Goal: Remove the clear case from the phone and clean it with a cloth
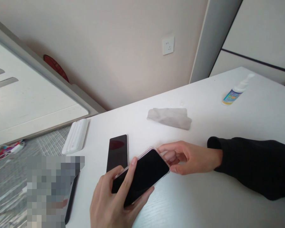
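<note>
A black-screened smartphone point(147, 174) with a clear case along its edges is tilted above the white table. My left hand point(114, 196) wraps round its lower end, fingers over the screen side and thumb along the near edge. At the phone's upper right end, my right hand point(187, 158) has its fingertips and thumb closed on the corner of the case. Behind the left hand a second dark phone point(118, 152) lies flat, partly covered by that hand. A crumpled grey cloth point(169, 117) lies on the table beyond the phone.
A spray bottle point(232, 95) with a colourful label stands at the right on the white table point(204, 202). A white case-like object point(76, 136) lies at the left edge. Below it is a long dark object point(71, 199), partly blurred out. A wall with a socket point(168, 46) rises behind.
</note>
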Tool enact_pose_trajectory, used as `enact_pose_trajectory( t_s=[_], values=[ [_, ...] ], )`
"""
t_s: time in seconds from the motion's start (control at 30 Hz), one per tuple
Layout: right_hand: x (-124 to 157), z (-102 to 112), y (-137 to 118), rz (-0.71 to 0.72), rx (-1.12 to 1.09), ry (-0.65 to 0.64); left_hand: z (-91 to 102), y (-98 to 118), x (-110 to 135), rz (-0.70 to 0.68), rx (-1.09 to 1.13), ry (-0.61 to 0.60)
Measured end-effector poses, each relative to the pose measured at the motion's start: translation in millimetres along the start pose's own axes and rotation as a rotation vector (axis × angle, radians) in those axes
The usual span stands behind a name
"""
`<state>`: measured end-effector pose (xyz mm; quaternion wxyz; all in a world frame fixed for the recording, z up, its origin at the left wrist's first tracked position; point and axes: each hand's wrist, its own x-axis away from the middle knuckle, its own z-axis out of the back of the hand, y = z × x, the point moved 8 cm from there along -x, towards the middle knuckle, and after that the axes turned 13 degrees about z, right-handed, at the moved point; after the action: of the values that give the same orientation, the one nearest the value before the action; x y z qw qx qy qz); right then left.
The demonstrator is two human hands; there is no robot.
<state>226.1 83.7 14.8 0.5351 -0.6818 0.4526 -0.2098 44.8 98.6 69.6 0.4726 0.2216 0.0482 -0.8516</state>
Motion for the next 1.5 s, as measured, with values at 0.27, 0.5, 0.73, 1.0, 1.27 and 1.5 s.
enact_pose_trajectory(
  t_s=[0.27, 0.5, 0.73, 1.0, 1.27, 1.5],
  values=[
    [-3, 4, -5, 0.016, 0.136, 0.088, 3.7, 11, -3, 0.032, -0.048, 0.023],
    [-4, 2, -7, 0.037, 0.126, 0.045, 5.5, 11, -5, 0.02, 0.002, 0.019],
    [-3, 0, -7, 0.057, 0.099, 0.017, 4.4, 9, -5, 0.048, 0.008, -0.006],
    [-6, 2, -9, 0.088, 0.073, 0.073, -2.4, 1, -4, 0.061, 0.166, -0.113],
    [-4, -4, -7, 0.054, 0.023, -0.027, -7.2, -2, -9, 0.11, 0.328, -0.231],
    [-4, -7, -7, 0.071, -0.015, -0.035, -4.4, -1, -7, 0.126, 0.464, -0.251]
  ],
)
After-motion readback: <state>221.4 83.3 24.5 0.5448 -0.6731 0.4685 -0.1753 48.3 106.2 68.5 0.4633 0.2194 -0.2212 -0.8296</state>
